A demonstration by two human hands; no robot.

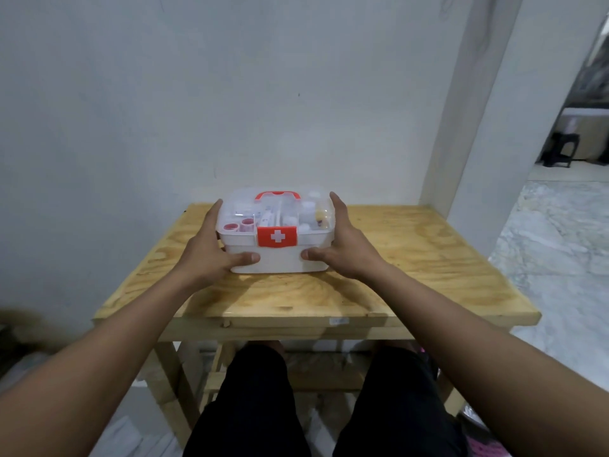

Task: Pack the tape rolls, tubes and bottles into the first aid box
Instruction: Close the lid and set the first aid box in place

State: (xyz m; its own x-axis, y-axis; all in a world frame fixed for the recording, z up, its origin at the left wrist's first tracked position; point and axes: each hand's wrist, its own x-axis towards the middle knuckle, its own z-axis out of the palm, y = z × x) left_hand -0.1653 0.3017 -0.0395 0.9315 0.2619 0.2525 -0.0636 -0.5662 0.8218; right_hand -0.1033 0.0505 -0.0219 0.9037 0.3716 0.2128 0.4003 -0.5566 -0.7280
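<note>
The white first aid box (280,260) stands at the back middle of the wooden table (421,258). Its clear lid is down, with a red cross latch (277,236) and a red handle (278,194). Through the lid I see red tape rolls (240,224) on the left, tubes (268,216) in the middle and bottles (321,215) on the right. My left hand (211,249) lies flat against the box's left side with its thumb on the front wall. My right hand (346,249) mirrors it on the right side, fingers straight.
A plain wall rises directly behind the table. To the right a doorway opens onto a marble floor (560,245) with a dark stool (560,150) beyond. My knees in black trousers (257,407) are at the table's front edge.
</note>
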